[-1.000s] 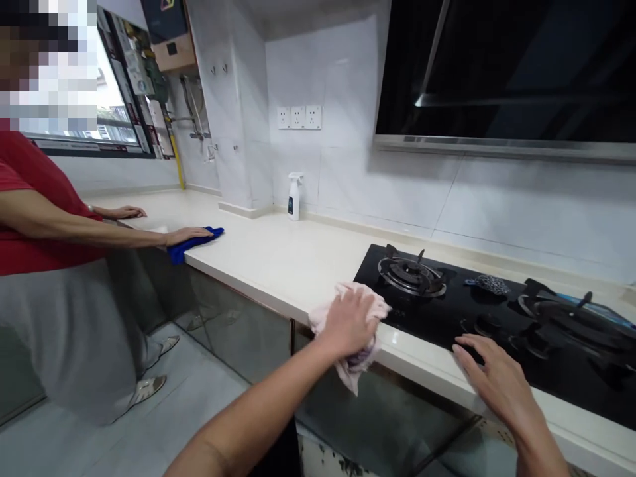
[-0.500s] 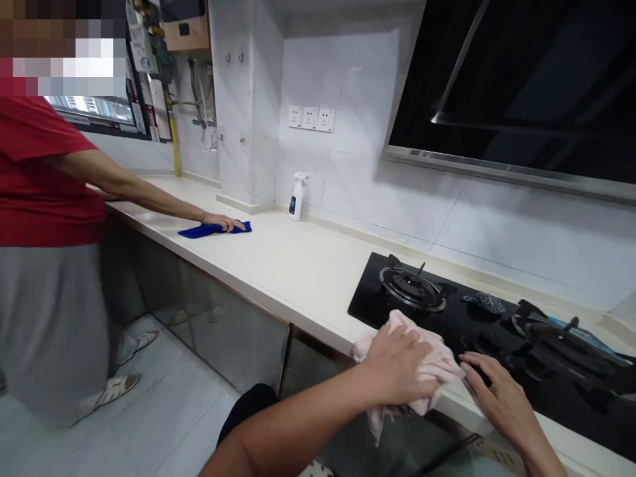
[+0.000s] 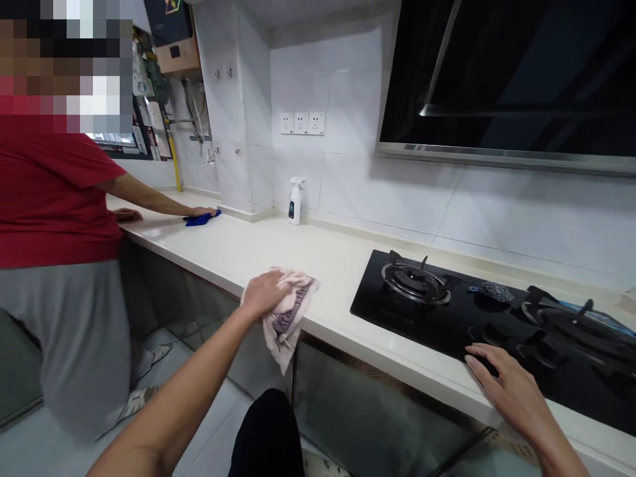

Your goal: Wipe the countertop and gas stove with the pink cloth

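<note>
My left hand (image 3: 264, 292) presses a pale pink cloth (image 3: 288, 311) on the front edge of the cream countertop (image 3: 278, 255), left of the black gas hob (image 3: 447, 315). Part of the cloth hangs over the edge. The fingers are closed over the cloth. My right hand (image 3: 511, 391) lies flat with fingers stretched out on the counter's front edge, fingertips touching the hob's near rim by a knob (image 3: 484, 333).
Another person in a red shirt (image 3: 50, 192) stands at the left and wipes the counter with a blue cloth (image 3: 201, 218). A white spray bottle (image 3: 295, 201) stands by the tiled wall. Two burners (image 3: 415, 279) sit on the hob, with a black hood (image 3: 511, 79) above.
My left hand has slid the pink cloth left, from the hob's front edge to the bare counter. The other person's blue cloth has moved farther back along the counter. My right hand stays put.
</note>
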Tool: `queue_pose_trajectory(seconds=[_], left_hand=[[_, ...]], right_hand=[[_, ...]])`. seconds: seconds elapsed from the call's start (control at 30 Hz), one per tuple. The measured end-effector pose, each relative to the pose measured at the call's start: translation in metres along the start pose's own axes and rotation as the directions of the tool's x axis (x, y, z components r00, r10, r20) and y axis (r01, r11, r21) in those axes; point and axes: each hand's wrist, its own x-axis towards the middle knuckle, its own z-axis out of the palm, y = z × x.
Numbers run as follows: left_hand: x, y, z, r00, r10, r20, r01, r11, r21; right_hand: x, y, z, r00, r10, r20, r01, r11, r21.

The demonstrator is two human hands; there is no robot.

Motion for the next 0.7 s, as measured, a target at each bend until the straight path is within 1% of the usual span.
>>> queue_pose_trajectory(seconds=[0.07, 0.1, 0.2, 0.23, 0.27, 0.33, 0.4, 0.47, 0.5, 0.57, 0.63, 0.7], left_hand=[[0.010, -0.030, -0.005, 0.996, -0.085, -0.043, 0.085, 0.996, 0.013], [0.013, -0.044, -0.007, 0.992, -0.104, -0.070, 0.105, 0.994, 0.017], [0.017, -0.081, -0.007, 0.982, -0.078, -0.173, 0.086, 0.996, 0.038], [0.017, -0.090, -0.004, 0.974, -0.078, -0.215, 0.090, 0.995, 0.046], [0.017, -0.097, 0.000, 0.961, -0.103, -0.258, 0.119, 0.992, 0.049], [0.018, -0.103, 0.010, 0.911, -0.213, -0.352, 0.236, 0.971, 0.024], [0.019, -0.099, 0.022, 0.843, -0.309, -0.441, 0.330, 0.944, -0.031], [0.017, -0.088, 0.032, 0.791, -0.335, -0.512, 0.345, 0.935, -0.080], [0.014, -0.079, 0.037, 0.776, -0.326, -0.540, 0.328, 0.940, -0.095], [0.006, -0.060, 0.046, 0.770, -0.287, -0.570, 0.277, 0.955, -0.107], [-0.008, -0.035, 0.056, 0.782, -0.223, -0.582, 0.201, 0.974, -0.103], [-0.025, -0.004, 0.069, 0.798, -0.140, -0.586, 0.101, 0.990, -0.098]], right_hand=[[0.000, -0.001, 0.001, 1.000, -0.013, -0.008, 0.013, 1.000, -0.007], [-0.001, -0.002, 0.001, 1.000, -0.016, -0.014, 0.015, 1.000, -0.011], [-0.002, -0.006, 0.003, 1.000, -0.016, -0.027, 0.015, 1.000, -0.021], [-0.003, -0.007, 0.004, 0.999, -0.019, -0.036, 0.018, 1.000, -0.025], [-0.003, -0.009, 0.004, 0.999, -0.023, -0.045, 0.022, 0.999, -0.028], [-0.003, -0.013, 0.006, 0.998, -0.034, -0.060, 0.032, 0.999, -0.034], [-0.004, -0.016, 0.006, 0.997, -0.040, -0.069, 0.037, 0.999, -0.037], [-0.004, -0.017, 0.007, 0.997, -0.037, -0.074, 0.034, 0.999, -0.038], [-0.004, -0.017, 0.008, 0.996, -0.033, -0.078, 0.030, 0.999, -0.038], [-0.004, -0.017, 0.008, 0.996, -0.025, -0.080, 0.022, 0.999, -0.039], [-0.004, -0.018, 0.008, 0.997, -0.017, -0.075, 0.014, 0.999, -0.042], [-0.004, -0.020, 0.007, 0.998, -0.009, -0.069, 0.006, 0.999, -0.050]])
